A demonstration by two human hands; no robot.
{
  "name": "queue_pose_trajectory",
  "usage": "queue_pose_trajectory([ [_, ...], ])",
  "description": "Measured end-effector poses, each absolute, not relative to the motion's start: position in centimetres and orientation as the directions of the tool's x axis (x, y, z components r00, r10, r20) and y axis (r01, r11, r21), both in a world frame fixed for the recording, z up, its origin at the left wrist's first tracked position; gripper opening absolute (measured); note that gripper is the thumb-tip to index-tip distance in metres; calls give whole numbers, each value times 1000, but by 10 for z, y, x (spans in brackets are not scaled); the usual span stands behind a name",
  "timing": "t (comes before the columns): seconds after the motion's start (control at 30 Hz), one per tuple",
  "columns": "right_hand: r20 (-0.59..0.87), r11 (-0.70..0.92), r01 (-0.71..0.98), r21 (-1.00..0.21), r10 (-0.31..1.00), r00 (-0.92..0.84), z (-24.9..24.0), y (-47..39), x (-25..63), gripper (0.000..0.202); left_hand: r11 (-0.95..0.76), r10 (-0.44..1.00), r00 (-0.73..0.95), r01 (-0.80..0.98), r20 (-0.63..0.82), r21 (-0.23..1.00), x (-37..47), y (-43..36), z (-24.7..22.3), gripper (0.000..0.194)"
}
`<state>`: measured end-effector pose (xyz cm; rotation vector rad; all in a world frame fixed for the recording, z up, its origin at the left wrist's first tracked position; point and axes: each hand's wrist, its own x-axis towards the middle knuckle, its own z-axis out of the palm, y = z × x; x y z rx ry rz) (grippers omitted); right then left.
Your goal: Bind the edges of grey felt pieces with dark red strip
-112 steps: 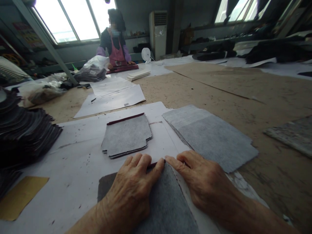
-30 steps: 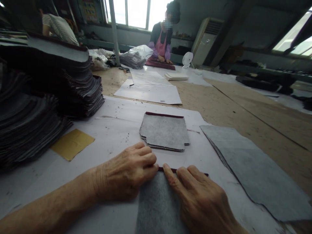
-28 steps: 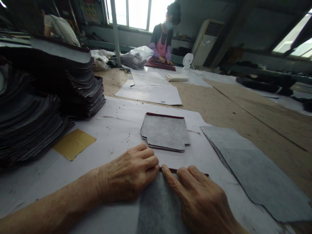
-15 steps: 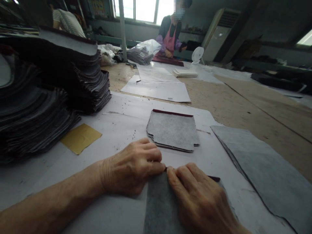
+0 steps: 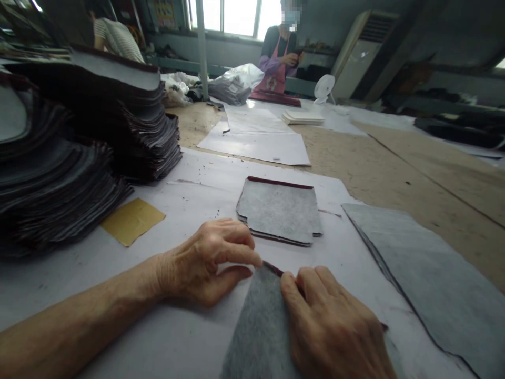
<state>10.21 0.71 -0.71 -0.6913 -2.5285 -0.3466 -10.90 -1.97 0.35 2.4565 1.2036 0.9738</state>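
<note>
A grey sheet with a dark red folded top edge lies on white paper at the bottom centre. My right hand covers its right part, with fingers closed on the folded edge. At the sheet's top left corner is my left hand, its index fingertip touching the corner and its thumb held apart below. Just beyond both hands lies a small stack of grey notched pieces, the top one with a dark red strip along its far edge.
Tall stacks of dark-edged sheets rise at the left, near a yellow square. Larger grey sheets lie at the right. Across the table a person in a pink apron stands behind a small white fan.
My left thumb and index finger have parted at the corner. My right hand has shifted slightly right and down, and the sheet has turned clockwise. The person opposite has brought both hands together, higher up.
</note>
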Motion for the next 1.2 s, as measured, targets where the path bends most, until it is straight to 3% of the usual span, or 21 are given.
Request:
queue_pose_trajectory([
  [0.13, 524, 884, 465, -42, 416, -744, -10, 13, 105, 31, -632, 767, 601, 645, 226, 430, -105, -25, 12, 13],
  [0.23, 471, 914, 381, -141, 400, -787, -11, 21, 107, 40, -614, 777, 604, 663, 177, 428, -104, -26, 15, 13],
  [0.47, 442, 946, 323, -7, 293, -848, -9, 24, 106, 44, -600, 792, 586, 695, 170, 398, -106, -26, 14, 10],
  [0.7, 394, 922, 370, -116, 384, -835, -13, 25, 109, 46, -580, 804, 580, 718, 129, 384, -106, -27, 12, 14],
  [0.97, 404, 920, 387, -67, 380, -832, -10, 22, 107, 50, -566, 812, 574, 728, 108, 386, -105, -28, 14, 13],
  [1.2, 380, 911, 398, -105, 407, -831, -8, 23, 108, 47, -559, 816, 570, 737, 97, 380, -104, -28, 15, 12],
])
